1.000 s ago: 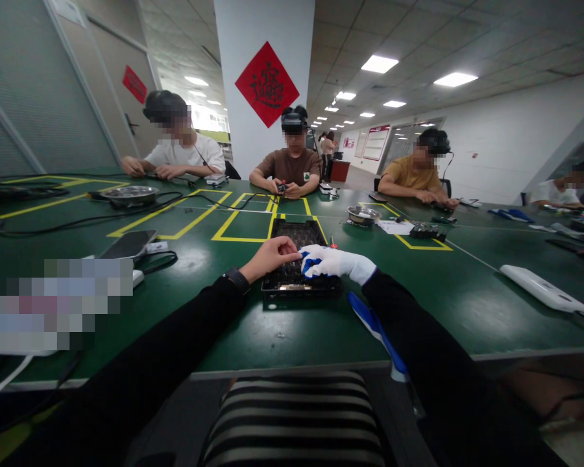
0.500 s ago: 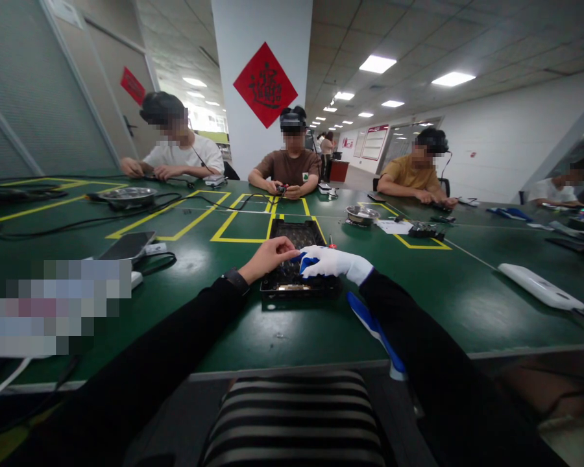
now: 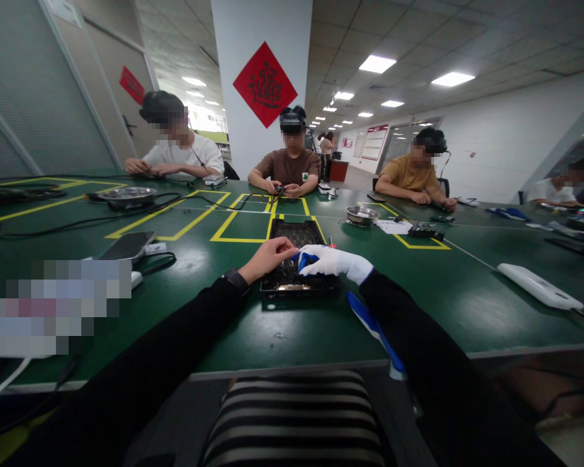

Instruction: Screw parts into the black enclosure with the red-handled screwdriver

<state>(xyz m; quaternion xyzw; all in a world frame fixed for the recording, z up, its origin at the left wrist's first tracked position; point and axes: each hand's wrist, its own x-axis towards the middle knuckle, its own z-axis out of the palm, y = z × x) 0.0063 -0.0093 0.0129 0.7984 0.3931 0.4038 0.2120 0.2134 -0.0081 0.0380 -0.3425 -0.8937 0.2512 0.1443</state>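
A black open tray (image 3: 302, 294) lies on the green table in front of me, with small dark parts inside that are too small to make out. Over its left side is my bare left hand (image 3: 270, 257), its fingers bent and pressed together at the tips. My right hand (image 3: 335, 261), in a white and blue glove, curls over the tray's right side. The fingertips of both hands meet above the tray, and what they grip there is too small to name. A red-tipped tool (image 3: 331, 246) shows just behind my right hand.
A blue and white glove (image 3: 377, 329) lies by my right forearm. Metal bowls (image 3: 361, 215) stand farther back. A dark phone (image 3: 128, 246) and cables are at left, a white device (image 3: 540, 286) at right. Several people sit across the table.
My hands have hardly moved over the tray. Across the table, the hands of the person at left have shifted slightly.
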